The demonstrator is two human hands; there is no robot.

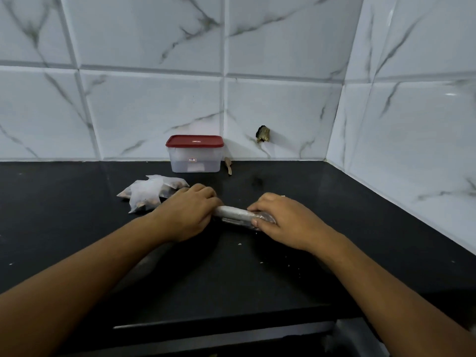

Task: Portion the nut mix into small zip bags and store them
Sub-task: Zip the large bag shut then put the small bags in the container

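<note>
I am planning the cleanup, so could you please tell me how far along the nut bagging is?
Done: several filled zip bags lie piled on the counter. In hand: the left hand and right hand grip a roll of clear plastic. Left: storing, probably; the bags sit outside the red-lidded container, closed by the wall.

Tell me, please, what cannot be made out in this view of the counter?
Head view:
rolled plastic: both ends covered by the left hand and right hand; contents cannot be told.
container: frosted wall hides what is inside; its label is too small to read.
zip bags: they overlap, so their number is unclear.
brown utensil: too small to identify.
</note>
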